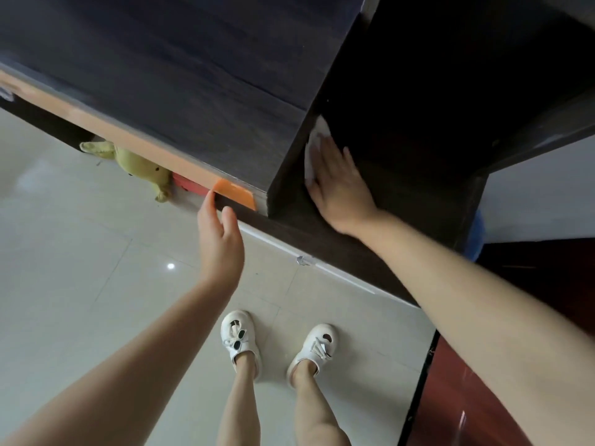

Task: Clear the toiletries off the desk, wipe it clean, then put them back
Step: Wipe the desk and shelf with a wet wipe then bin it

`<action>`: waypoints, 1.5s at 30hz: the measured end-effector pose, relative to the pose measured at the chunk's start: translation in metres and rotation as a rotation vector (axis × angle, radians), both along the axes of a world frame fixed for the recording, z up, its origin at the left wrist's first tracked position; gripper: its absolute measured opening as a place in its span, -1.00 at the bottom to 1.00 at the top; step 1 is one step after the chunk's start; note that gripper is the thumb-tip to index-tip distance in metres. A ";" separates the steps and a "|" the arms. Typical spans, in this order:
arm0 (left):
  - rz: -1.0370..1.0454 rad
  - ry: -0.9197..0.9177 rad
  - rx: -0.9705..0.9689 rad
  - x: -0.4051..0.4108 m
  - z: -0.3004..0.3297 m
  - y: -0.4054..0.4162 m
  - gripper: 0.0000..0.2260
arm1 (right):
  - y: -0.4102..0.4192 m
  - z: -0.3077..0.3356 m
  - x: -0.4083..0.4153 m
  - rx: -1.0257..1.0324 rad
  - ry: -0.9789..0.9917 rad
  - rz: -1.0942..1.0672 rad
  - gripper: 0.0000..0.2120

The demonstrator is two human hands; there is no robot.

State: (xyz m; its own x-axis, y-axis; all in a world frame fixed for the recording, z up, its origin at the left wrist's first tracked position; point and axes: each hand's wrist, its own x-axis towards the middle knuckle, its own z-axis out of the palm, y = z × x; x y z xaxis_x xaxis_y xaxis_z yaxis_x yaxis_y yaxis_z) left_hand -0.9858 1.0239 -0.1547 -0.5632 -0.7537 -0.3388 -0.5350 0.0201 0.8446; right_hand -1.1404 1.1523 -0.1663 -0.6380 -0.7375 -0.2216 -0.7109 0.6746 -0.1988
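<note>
The right hand lies flat, fingers straight, pressing a white cloth onto the dark desk surface near its front edge — the cloth shows only beyond the fingertips, the rest hidden under the palm. The left hand hovers loosely open — holding nothing — just before the front edge by an orange strip.
</note>
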 end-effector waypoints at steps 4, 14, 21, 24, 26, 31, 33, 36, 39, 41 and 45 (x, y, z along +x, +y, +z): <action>0.005 0.035 0.136 0.007 0.003 -0.004 -0.62 | 0.055 0.002 0.076 0.020 0.024 0.196 -0.43; 0.043 0.089 0.297 0.023 -0.001 -0.011 -0.63 | 0.000 -0.011 0.126 -0.112 0.145 0.186 -0.49; 0.051 0.113 0.281 0.026 -0.004 0.001 -0.61 | -0.023 -0.008 0.141 -0.066 0.178 0.122 -0.55; 0.036 0.153 0.279 0.025 0.001 0.006 -0.68 | -0.056 -0.005 0.143 -0.031 0.141 0.095 -0.54; -0.006 0.153 0.181 0.026 0.004 0.009 -0.72 | -0.065 -0.004 0.140 -0.040 0.079 0.091 -0.54; -0.281 0.039 -0.398 0.039 0.004 0.035 -0.62 | 0.025 -0.008 0.128 0.078 0.153 0.217 -0.48; -0.456 0.030 -0.497 0.039 0.008 0.055 -0.63 | 0.084 -0.007 0.130 0.120 0.147 0.173 -0.47; -0.636 0.037 -0.544 0.028 0.003 0.076 -0.65 | 0.157 0.003 0.127 0.182 0.082 -0.032 -0.45; -0.672 0.062 -0.598 0.003 0.000 0.082 -0.66 | 0.167 0.009 0.094 0.210 0.094 -0.379 -0.37; -0.641 0.078 -0.629 -0.013 -0.001 0.080 -0.65 | 0.128 0.014 0.068 0.163 0.066 -0.602 -0.35; -0.607 0.104 -0.662 -0.036 -0.006 0.068 -0.63 | 0.028 0.008 0.045 0.064 -0.087 -0.329 -0.44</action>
State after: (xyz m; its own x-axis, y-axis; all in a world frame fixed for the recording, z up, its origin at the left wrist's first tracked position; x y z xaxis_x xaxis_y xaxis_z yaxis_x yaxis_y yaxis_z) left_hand -1.0215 1.0916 -0.1606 -0.9312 -0.3391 0.1335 -0.1950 0.7730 0.6037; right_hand -1.0950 1.1805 -0.1579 -0.8160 -0.4785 -0.3242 -0.4357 0.8778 -0.1991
